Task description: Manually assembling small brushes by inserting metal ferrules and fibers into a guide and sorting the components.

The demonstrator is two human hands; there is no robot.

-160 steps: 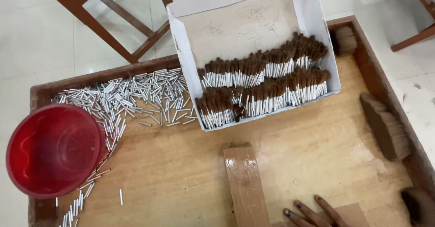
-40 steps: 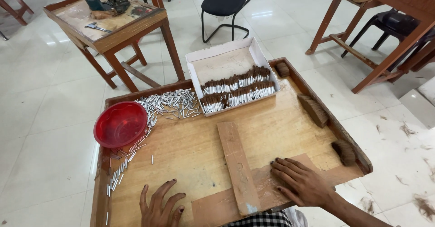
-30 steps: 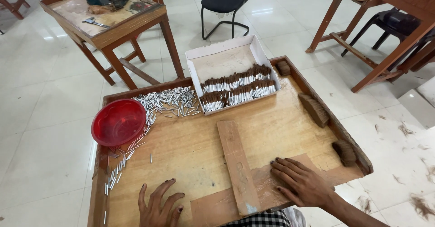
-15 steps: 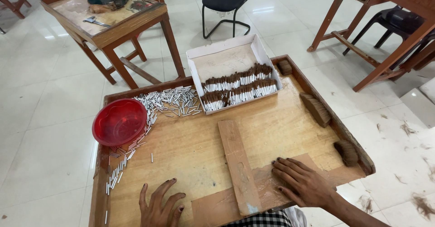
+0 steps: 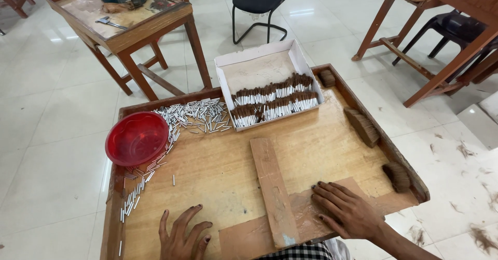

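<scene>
While both hands (image 5: 270, 229) lie spread flat, white box (image 5: 259, 63) holding brown-tipped sticks (image 5: 274, 103), red bowl (image 5: 136, 138) empty.

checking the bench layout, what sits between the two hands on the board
In the head view, a wooden slat lies lengthwise between the left hand and the right hand, its near end on a brown sheet.

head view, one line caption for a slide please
Both hands, left hand and right hand, flat on a wooden tray table beside a red bowl.
</scene>
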